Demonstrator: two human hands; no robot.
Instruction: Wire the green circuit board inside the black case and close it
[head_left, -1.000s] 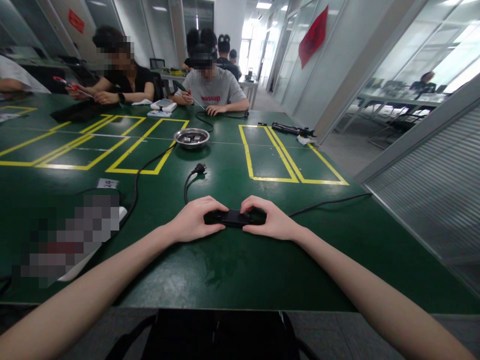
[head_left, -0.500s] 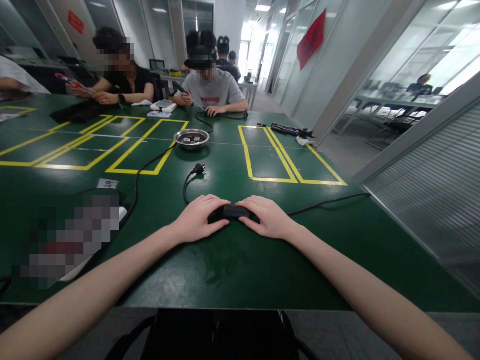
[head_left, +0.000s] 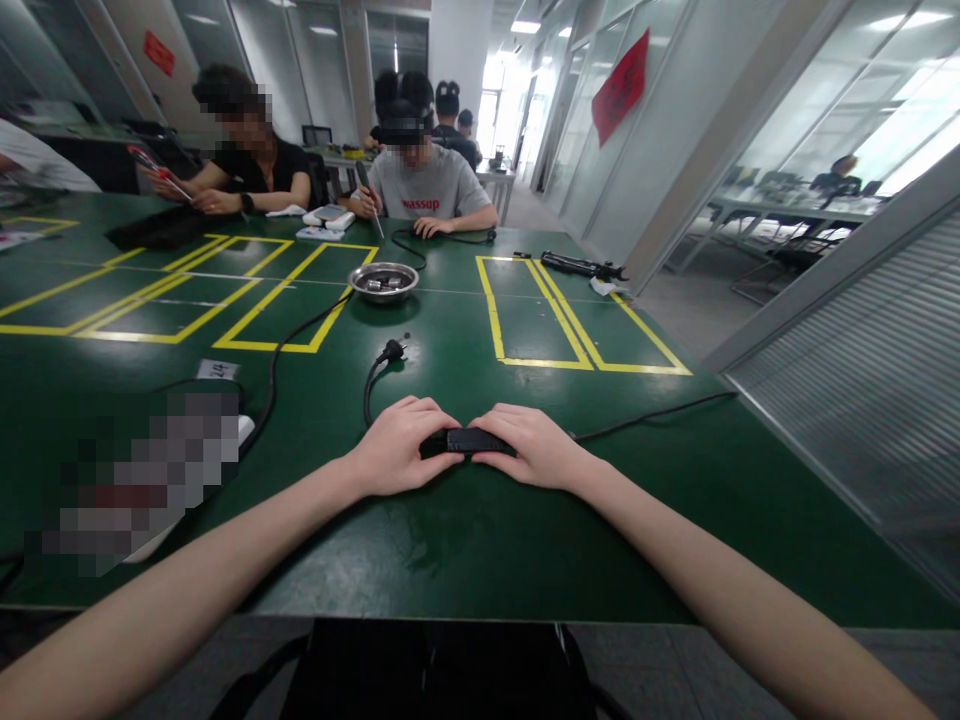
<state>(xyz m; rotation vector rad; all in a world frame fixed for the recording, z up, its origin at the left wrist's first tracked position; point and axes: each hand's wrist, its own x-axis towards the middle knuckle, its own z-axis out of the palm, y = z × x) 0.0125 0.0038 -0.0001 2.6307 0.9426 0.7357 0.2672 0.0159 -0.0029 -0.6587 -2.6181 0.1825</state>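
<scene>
At twelve o'clock over the worktop [head_left: 480, 560], I have the left hand [head_left: 396, 450] and right hand [head_left: 536, 447] curled around opposite ends of a black bar [head_left: 475, 441], gripping it. Past them, toward eleven, lies a plug [head_left: 391, 351]; farther out that way, a metal bowl [head_left: 383, 297].

Just one cam, worn on my head, looking forward and down over the table [head_left: 457, 570]. My hands [head_left: 397, 447] sit just below center, pretty close up, forearms [head_left: 262, 525] running in from the bottom corners. The table's far side and the room [head_left: 461, 40] beyond land up top, way further off.
</scene>
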